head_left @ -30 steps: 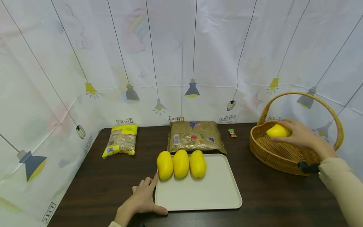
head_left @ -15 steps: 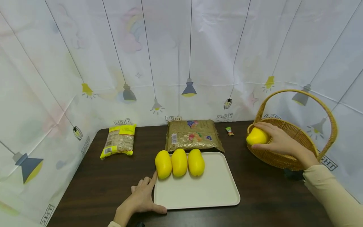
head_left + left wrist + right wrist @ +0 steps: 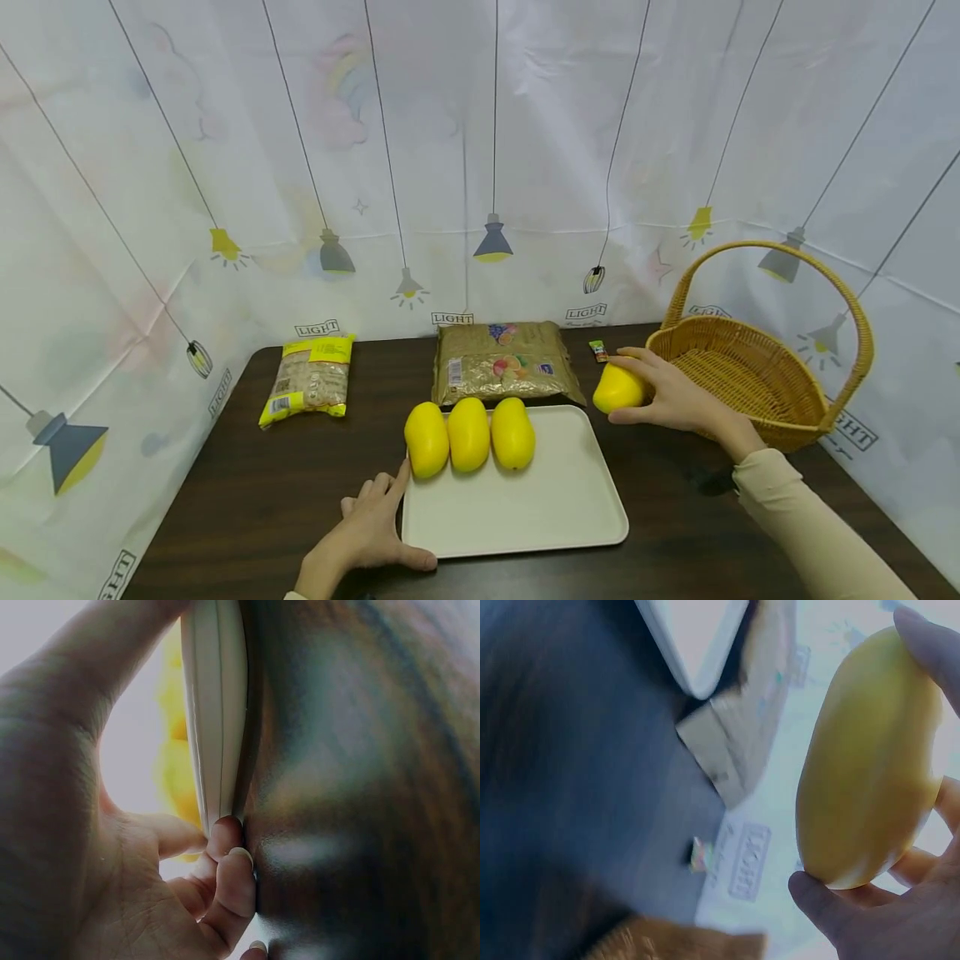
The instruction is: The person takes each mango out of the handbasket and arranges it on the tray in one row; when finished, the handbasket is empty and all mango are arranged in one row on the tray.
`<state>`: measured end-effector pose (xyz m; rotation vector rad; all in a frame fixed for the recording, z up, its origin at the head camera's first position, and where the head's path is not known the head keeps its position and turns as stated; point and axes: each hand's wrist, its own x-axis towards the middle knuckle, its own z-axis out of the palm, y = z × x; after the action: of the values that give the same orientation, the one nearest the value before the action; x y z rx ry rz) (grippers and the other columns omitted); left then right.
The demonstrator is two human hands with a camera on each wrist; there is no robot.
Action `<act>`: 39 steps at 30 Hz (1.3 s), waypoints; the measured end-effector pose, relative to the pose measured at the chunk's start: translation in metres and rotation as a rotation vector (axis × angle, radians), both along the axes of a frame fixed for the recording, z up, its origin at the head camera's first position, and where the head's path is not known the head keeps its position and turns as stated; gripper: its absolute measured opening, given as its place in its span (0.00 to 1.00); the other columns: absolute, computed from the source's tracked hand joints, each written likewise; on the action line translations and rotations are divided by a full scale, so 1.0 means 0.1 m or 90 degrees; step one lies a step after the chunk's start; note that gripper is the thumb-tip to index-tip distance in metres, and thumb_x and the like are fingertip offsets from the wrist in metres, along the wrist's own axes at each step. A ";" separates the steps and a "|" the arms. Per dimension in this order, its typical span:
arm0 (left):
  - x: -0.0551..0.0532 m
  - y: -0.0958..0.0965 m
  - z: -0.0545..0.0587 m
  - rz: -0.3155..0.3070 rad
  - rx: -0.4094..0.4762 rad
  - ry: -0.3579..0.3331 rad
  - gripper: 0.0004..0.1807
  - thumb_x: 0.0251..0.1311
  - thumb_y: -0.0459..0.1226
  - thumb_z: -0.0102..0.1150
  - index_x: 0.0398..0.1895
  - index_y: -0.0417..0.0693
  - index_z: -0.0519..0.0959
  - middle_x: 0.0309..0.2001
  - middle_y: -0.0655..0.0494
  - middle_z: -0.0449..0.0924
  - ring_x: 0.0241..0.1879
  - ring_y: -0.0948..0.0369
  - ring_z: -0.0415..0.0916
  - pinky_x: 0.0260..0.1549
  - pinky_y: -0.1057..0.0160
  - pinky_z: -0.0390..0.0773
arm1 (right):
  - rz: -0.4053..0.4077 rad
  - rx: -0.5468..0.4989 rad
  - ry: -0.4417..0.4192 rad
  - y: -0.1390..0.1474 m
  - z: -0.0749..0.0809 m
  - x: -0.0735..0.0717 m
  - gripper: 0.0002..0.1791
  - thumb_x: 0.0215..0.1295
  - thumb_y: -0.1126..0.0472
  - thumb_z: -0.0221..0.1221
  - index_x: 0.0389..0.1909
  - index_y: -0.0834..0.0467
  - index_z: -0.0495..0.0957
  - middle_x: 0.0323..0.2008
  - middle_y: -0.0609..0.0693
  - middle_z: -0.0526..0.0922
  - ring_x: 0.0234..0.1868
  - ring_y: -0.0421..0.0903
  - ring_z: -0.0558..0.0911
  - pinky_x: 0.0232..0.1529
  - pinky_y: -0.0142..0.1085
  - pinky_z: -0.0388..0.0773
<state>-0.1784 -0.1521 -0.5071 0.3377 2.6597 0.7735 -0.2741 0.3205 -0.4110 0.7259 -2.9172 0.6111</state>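
A yellow mango (image 3: 618, 389) is gripped by my right hand (image 3: 667, 393), held above the table between the wicker basket and the tray. In the right wrist view the fingers and thumb hold the mango (image 3: 870, 761) by its two ends. Three more mangoes, the left one (image 3: 427, 440), the middle one (image 3: 468, 434) and the right one (image 3: 513, 433), lie in a row along the far left part of the cream tray (image 3: 525, 517). My left hand (image 3: 367, 527) is spread at the tray's near left corner, its thumb and index finger touching the edge.
The handled wicker basket (image 3: 738, 375) stands at the right, with no fruit visible in it. Behind the tray lies a gold package (image 3: 504, 362). A yellow-and-clear bag (image 3: 311, 379) is at the far left, and a small wrapped candy (image 3: 597, 351) lies near the basket.
My right hand has lifted the mango out of the basket and carried it left toward the tray. My left hand stays at the tray corner. The head view has shifted slightly.
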 end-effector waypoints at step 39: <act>0.01 -0.01 0.03 -0.009 0.013 -0.003 0.78 0.31 0.70 0.76 0.83 0.58 0.39 0.47 0.55 0.64 0.42 0.56 0.56 0.35 0.52 0.47 | 0.154 0.039 -0.118 -0.73 -0.57 -0.08 0.51 0.47 0.36 0.75 0.71 0.53 0.70 0.74 0.60 0.63 0.73 0.66 0.65 0.66 0.66 0.65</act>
<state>-0.1773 -0.1533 -0.5037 0.3583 2.6433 0.7966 -0.2825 0.2475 -0.4680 1.0982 -3.0522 0.6427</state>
